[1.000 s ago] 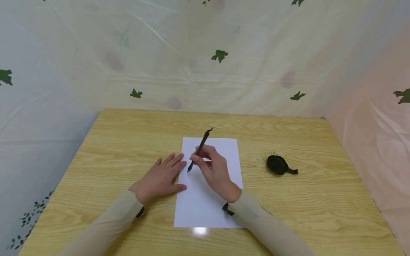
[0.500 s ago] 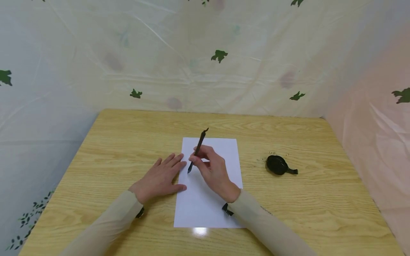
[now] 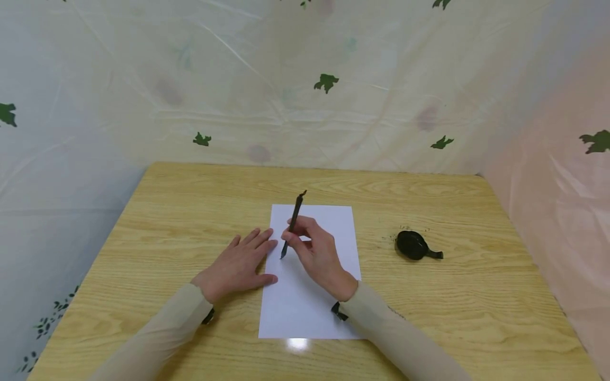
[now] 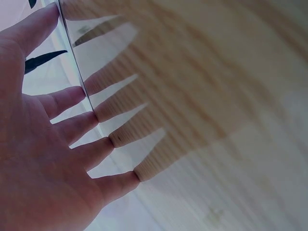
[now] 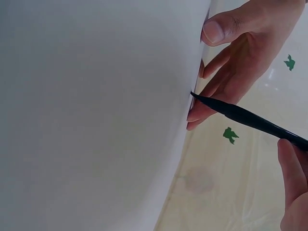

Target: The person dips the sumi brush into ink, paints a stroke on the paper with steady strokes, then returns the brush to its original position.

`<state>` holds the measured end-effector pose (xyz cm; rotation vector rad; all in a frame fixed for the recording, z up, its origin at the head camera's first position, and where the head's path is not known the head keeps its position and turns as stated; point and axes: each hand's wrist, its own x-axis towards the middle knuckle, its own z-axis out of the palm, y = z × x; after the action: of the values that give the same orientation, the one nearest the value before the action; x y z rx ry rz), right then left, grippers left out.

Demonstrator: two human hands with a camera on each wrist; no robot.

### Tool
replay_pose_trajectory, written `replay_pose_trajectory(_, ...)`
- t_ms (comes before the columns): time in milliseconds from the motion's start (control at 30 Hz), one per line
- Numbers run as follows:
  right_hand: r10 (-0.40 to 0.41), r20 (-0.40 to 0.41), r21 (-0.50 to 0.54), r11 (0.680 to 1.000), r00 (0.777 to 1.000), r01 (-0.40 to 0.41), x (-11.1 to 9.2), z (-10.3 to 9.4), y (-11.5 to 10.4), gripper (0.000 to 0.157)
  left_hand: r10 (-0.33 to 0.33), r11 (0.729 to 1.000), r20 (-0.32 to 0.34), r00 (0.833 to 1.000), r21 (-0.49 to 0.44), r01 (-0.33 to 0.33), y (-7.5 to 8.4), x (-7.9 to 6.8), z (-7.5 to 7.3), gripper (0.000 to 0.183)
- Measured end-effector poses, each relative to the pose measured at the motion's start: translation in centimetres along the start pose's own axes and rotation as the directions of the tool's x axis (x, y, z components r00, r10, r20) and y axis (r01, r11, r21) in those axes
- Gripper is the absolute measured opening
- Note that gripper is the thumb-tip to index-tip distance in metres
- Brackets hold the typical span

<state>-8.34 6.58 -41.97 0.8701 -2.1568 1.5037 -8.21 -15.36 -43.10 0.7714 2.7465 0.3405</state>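
In the head view, my right hand (image 3: 324, 259) pinches a dark calligraphy brush (image 3: 294, 219) between thumb and fingers, its upper end leaning slightly right. The brush's pointed black tip meets the white paper (image 3: 300, 312) near the left edge, as the right wrist view of the brush (image 5: 250, 119) also shows. My left hand (image 3: 235, 267) lies flat with fingers spread, thumb and fingertips at the paper's left edge. The left wrist view has this left hand (image 4: 53, 154) palm-side, its fingertips against the glossy surface. Part of the paper is hidden under my right hand and forearm.
A black ink dish (image 3: 412, 245) with a short handle sits to the right of the paper, dark specks around it. Everything stands on a wood-grain table (image 3: 476, 307). Behind hangs a pale sheet (image 3: 267, 79) with green leaf-like shapes.
The brush's upper end has swung left, so the brush is more upright. Its tip has shifted slightly right and toward me. My left hand has stayed put.
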Motion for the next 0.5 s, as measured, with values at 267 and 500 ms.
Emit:
replay_pose_trajectory(267,0.008,0.002,-0.016,1.000,1.000,-0.008,0.02,-0.11,-0.08,0.035,-0.005,1.000,0.002,1.000,-0.003,0.005,0.07,-0.03,-0.15,0.083)
replay_pose_trajectory(500,0.034,0.018,-0.021,0.999,0.999,-0.034,0.04,-0.23,-0.33,0.037,-0.012,1.000,0.009,1.000,0.004,0.012,0.08,-0.02,-0.14,0.083)
